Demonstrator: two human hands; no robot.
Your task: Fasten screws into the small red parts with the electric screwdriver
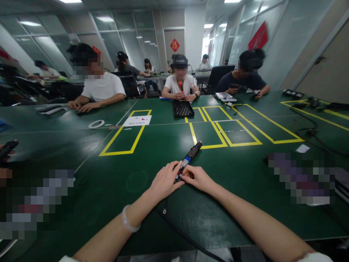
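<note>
A long, slim tool, which looks like an electric screwdriver (192,153), lies slantwise on the green table with its thin tip pointing away from me. It has a dark body, a blue ring and a silver section. My left hand (165,178) is around its near end, fingers along the side and thumb underneath. My right hand (200,177) has its fingertips pinched together at that same end, by small red and white parts. What exactly the right fingers hold is hidden. A black cord (188,238) runs from below my hands to the table's front edge.
Yellow tape outlines (133,145) mark the green table (109,196). Across it sit several people, one behind a black tray (183,109) of small parts. A white paper (137,120) and a white ring (96,124) lie left. Blurred-out items flank both sides.
</note>
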